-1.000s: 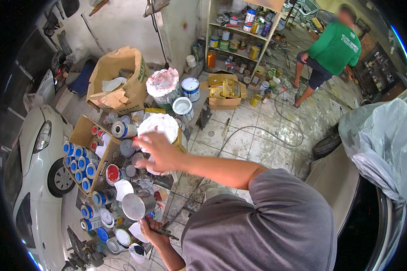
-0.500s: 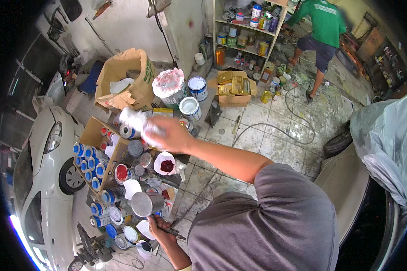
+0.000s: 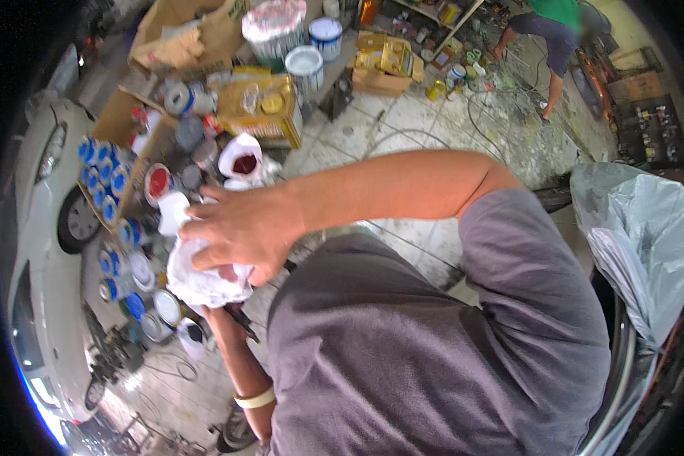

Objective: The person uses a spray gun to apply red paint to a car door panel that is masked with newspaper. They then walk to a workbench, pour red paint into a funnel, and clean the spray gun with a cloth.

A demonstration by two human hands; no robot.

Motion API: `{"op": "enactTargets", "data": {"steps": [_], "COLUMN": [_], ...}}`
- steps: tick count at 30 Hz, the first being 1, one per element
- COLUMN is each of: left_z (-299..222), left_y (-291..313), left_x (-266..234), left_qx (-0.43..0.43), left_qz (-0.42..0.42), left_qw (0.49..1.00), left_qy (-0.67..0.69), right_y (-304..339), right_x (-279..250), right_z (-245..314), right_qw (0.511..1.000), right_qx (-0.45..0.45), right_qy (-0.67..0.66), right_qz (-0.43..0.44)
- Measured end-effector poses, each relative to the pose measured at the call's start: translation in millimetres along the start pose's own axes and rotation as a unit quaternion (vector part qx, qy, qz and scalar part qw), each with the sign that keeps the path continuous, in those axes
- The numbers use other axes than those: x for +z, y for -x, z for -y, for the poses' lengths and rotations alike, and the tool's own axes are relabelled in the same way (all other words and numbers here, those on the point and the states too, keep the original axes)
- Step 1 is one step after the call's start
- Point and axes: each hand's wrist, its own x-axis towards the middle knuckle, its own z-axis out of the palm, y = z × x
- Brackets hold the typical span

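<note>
My right hand (image 3: pixel 243 224) reaches across from the right, its fingers curled over a crumpled white cloth (image 3: pixel 205 285). Beneath the cloth comes my left hand (image 3: pixel 219 318), a pale band on its wrist and its fingers mostly hidden. A dark piece of what looks like a spray gun (image 3: pixel 242 318) shows beside it. The gun's grey cup is covered by the cloth and hand. Just beyond lie a white paper cone with dark red paint (image 3: pixel 243 158) and an open can of red paint (image 3: pixel 158 184).
Several blue-lidded cans (image 3: pixel 102 171) fill a cardboard box (image 3: pixel 140 171). A gold rectangular tin (image 3: pixel 258 110) and white-rimmed buckets (image 3: pixel 304 64) stand farther off. A white car (image 3: pixel 45 251) is at left, grey plastic sheeting (image 3: pixel 634 228) at right. A person in green (image 3: pixel 558 15) stands at far right.
My right hand has brought the white cloth down toward me, onto the cup above my left hand. The whole view has shifted, bringing the gold tin into sight.
</note>
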Motion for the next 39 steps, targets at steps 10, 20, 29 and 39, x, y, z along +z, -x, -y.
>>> {"op": "enactTargets", "data": {"steps": [10, 20, 29, 39], "left_z": [17.2, 28.0, -25.7, -51.9], "left_y": [8.3, 5.5, 25.9, 15.0], "left_x": [-4.8, -10.3, 3.2, -2.8], "left_qx": [0.001, -0.018, 0.143, 0.064], "left_qz": [-0.041, -0.022, 0.032, 0.067], "left_qw": [0.998, 0.999, 0.988, 0.973], "left_qy": [0.052, -0.027, -0.041, -0.214], "right_y": [-17.6, -49.3, -74.4, -72.8], "right_x": [5.4, 33.0, -6.5, 26.3], "right_z": [34.7, 64.4, 85.9, 38.9], "right_qw": [0.998, 0.979, 0.983, 0.966], "right_qx": [0.04, 0.187, 0.148, 0.244], "right_qy": [-0.002, 0.081, 0.109, -0.006], "right_qz": [0.044, 0.025, 0.022, 0.088]}}
